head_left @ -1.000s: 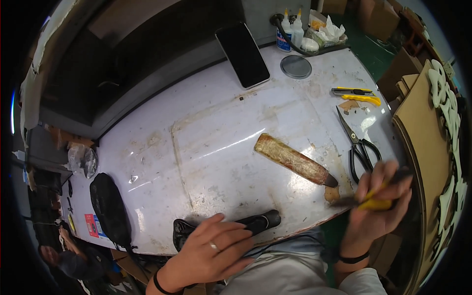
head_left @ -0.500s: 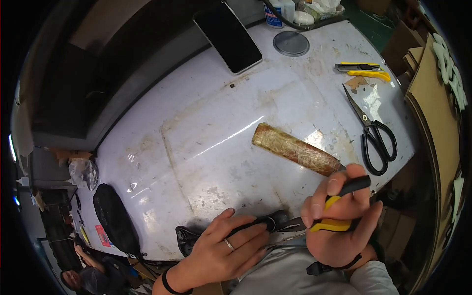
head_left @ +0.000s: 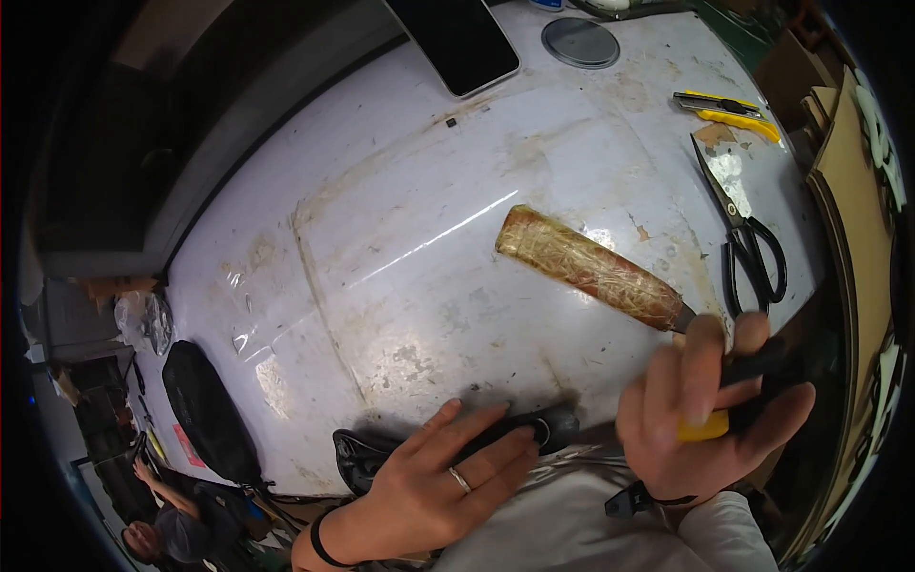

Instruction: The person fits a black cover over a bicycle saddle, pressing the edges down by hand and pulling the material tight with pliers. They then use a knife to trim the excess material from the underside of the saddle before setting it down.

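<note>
My left hand, wearing a ring, lies over a long black object at the table's near edge, its fingers curled across it and pressing it down. The object has a rounded end and a shiny ring; its kind is not clear. To the right, my right hand is closed on pliers with yellow-and-black handles, smeared by motion. Their metal part reaches left toward the black object's end; whether they touch is unclear. Just beyond that hand lies a tool with a thick, tape-wrapped brown handle.
Black-handled scissors and a yellow utility knife lie at the right. A phone and a round grey lid are at the far side. A black pouch lies left. Cardboard stands along the right edge. Another person is at lower left.
My right hand has moved right and slightly away from my left hand with the pliers. My left hand stays on the black object. The view has shifted a little.
</note>
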### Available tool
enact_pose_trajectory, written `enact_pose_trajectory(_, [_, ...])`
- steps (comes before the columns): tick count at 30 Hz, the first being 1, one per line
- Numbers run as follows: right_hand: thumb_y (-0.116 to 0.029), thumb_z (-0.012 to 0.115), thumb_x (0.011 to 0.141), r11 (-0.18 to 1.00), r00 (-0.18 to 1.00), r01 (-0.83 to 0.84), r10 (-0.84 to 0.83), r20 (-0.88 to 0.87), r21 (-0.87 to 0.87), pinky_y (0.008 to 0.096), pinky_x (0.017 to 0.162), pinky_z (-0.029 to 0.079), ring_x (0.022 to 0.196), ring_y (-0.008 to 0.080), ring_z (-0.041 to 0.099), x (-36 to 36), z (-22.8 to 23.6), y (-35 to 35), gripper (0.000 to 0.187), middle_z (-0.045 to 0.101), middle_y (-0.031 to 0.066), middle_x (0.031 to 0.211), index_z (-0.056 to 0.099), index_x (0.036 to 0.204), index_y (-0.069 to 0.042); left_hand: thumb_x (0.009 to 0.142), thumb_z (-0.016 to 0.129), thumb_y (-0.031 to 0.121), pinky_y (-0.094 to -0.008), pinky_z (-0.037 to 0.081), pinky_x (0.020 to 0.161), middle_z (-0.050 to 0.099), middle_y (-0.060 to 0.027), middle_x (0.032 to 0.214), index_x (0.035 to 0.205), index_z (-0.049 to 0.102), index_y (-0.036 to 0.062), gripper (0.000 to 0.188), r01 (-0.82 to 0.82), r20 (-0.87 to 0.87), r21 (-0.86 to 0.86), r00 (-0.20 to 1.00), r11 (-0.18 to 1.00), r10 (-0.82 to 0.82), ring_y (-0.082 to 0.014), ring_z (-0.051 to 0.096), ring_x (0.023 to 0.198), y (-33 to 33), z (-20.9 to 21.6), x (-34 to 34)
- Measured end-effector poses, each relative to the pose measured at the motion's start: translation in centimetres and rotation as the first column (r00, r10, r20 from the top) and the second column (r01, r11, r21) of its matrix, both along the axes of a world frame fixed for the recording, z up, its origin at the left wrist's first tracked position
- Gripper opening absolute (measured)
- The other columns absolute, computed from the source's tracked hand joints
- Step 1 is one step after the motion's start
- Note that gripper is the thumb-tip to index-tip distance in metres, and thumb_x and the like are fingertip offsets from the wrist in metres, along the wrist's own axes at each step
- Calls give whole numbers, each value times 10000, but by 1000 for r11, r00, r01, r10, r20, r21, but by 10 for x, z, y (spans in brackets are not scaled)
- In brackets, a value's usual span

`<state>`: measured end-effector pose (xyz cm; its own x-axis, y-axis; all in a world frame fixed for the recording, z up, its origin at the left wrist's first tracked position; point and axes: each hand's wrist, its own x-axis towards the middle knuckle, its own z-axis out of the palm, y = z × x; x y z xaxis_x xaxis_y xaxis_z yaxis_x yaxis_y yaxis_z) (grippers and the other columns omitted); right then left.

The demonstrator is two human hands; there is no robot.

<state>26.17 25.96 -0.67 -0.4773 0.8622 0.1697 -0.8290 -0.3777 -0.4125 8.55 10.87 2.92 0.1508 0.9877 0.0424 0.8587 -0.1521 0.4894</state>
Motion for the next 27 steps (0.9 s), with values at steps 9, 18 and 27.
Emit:
enact_pose_trajectory(9, [-725, 339, 1112, 993, 977, -38, 13, 211, 112, 367, 640, 491, 712, 183, 538, -18, -6, -2, 643, 559, 81, 974, 523, 1258, -126, 781, 895, 153, -372, 692, 817, 809, -62, 1161, 996, 845, 84, 230, -35, 12, 124, 999, 992, 34, -321, 791, 1064, 1, -6, 7])
enact_pose_trajectory(18, [-616, 391, 1157, 983, 974, -70, 31, 222, 168, 311, 592, 456, 783, 165, 550, -15, -7, 4, 557, 564, 63, 1050, 522, 1412, -139, 867, 773, 164, -347, 646, 935, 755, -29, 1299, 1141, 823, 132, 280, 5, -57, 32, 998, 999, -3, -260, 736, 1141, 1, 0, 10])
enact_pose_trajectory(27, [-495, 711, 1064, 779, 953, -303, 264, 150, 549, 453, 706, 596, 776, 307, 709, 25, -16, 48, 484, 736, 281, 1065, 756, 1083, -14, 816, 842, 487, -700, 219, 1303, 690, -17, 1386, 1165, 850, 293, 399, 7, -71, -111, 997, 994, -15, -312, 605, 1385, -4, 3, 10])
